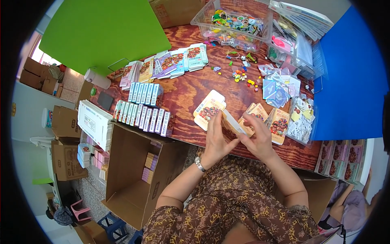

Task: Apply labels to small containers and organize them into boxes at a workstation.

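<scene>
Both hands hold a small orange-yellow card box [232, 122] near the table's front edge, its narrow white side turned up. My left hand [218, 140] grips its left end, fingers pressed along it. The fingers and thumb of my right hand [258, 139] close on its other end and partly hide it. Just beyond my left hand lies a stack of flat orange-yellow cartons [209, 106] with cartoon figures. Beside my right hand, more orange-yellow boxes [278, 125] rest on the table, some of them overlapping.
Rows of upright small boxes [142, 116] stand on the left, with flat carton stacks [195, 57] behind. Clear bins [233, 34] of trinkets, loose charms [241, 75], plastic packets [276, 91] and a tray of stickers [301, 120] lie right. An open cardboard box [130, 195] stands below left.
</scene>
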The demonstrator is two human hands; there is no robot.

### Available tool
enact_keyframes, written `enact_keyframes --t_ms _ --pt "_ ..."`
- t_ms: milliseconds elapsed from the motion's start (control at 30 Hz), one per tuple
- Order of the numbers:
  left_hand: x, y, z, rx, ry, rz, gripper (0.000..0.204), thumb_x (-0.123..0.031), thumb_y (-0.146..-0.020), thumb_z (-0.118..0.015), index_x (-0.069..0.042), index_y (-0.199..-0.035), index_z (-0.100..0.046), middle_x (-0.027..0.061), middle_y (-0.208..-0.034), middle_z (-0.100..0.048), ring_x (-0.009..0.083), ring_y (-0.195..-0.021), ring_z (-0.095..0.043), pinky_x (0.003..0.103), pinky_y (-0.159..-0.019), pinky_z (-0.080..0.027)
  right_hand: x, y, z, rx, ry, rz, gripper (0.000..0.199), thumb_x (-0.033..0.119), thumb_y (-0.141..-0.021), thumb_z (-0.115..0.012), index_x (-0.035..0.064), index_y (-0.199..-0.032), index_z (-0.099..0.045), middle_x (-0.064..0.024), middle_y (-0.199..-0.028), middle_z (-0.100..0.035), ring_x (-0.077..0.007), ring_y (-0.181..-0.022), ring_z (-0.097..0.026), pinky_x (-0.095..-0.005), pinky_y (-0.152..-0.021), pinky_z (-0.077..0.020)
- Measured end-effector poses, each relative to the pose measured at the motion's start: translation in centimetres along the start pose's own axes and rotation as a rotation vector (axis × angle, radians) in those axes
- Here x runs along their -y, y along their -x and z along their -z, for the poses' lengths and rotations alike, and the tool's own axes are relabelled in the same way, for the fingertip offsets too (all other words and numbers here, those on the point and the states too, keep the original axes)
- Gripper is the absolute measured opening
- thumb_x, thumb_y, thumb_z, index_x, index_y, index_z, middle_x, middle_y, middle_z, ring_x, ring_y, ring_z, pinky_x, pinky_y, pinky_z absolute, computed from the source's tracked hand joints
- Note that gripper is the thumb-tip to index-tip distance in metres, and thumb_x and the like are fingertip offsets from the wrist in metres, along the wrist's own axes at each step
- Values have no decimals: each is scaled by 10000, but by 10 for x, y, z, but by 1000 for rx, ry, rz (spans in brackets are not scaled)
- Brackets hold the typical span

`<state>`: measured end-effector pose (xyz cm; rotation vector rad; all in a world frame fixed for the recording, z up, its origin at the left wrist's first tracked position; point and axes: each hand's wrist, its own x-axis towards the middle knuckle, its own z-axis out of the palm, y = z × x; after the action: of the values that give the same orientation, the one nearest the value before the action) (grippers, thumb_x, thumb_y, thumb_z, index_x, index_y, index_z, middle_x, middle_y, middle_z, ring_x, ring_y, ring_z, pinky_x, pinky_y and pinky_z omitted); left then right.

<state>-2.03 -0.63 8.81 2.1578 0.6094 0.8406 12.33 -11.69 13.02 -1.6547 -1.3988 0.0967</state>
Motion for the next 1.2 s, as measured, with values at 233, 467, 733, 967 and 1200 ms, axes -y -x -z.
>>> enact_keyframes --t_ms 233,467,733,967,1200 --pt "-8 7 1 13 -175 -218 1002 -58 -633 -842 79 -1477 -319 277 -1369 -441 432 -1256 -470 486 -1047 -425 -1 1 2 13 52 -57 274 6 -883 -669 -2 -1154 -631 -104 -904 -691 -194 -770 -684 -337 -650 -533" --pt "-7 13 2 -47 18 -148 898 -72 -685 -845 22 -1453 -388 226 -1289 -546 408 -1180 -560 468 -979 -488 9 10 0 -79 -159 -169 287 9 -846 -715 9 -1118 -624 -164 -1118 -656 -230 -799 -692 -321 -700 -545" --pt "-2 16 2 -66 146 -96 711 -77 -701 -843 -55 -1323 -501 207 -1240 -591 378 -1119 -619 435 -906 -543 -3 33 -7 11 103 135 372 63 -802 -787 5 -1145 -657 -213 -1321 -598 -347 -1065 -670 -412 -886 -561" --pt "7 30 -3 28 114 -126 623 -75 -704 -842 -31 -1242 -532 225 -1263 -595 398 -1120 -631 434 -901 -549 -1 28 1 119 -39 60 310 72 -890 -702 -1 -1187 -650 -189 -1213 -665 -291 -992 -681 -362 -848 -553" --pt "11 32 -5 29 88 -139 626 -61 -694 -861 -20 -1231 -541 222 -1291 -588 363 -1123 -638 404 -911 -549 -6 20 -2 145 -469 -500 188 89 -1025 -552 -7 -1143 -662 -61 -1025 -679 -91 -920 -617 -276 -809 -515"
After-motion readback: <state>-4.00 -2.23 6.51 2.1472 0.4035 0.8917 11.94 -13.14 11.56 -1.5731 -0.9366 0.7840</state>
